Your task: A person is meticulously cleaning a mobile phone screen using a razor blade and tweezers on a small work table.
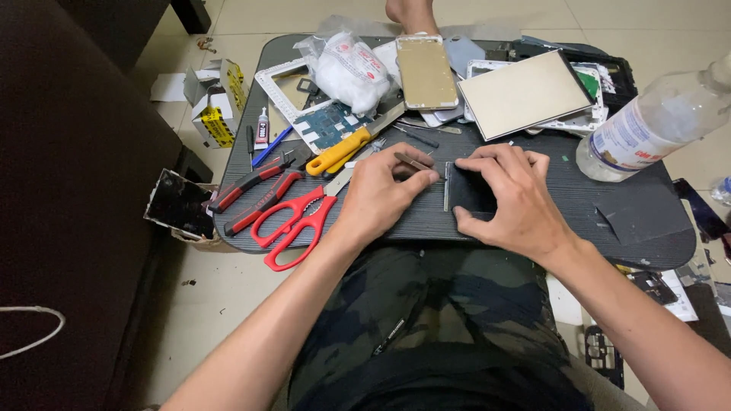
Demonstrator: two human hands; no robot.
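Head view: a dark grooved surface (533, 213) sits over the person's lap on a pale tiled floor, crowded with tools and phone parts. The left hand (377, 199) has its fingers pinched around thin tweezers (415, 162), their tips at the edge of a small dark panel (466, 192). The right hand (512, 196) presses that panel flat, fingers spread over it. Red scissors (293, 224) lie just left; a clear plastic bottle (647, 125) lies to the right.

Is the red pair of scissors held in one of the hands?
No, the red scissors lie on the dark tray, beside the left hand.
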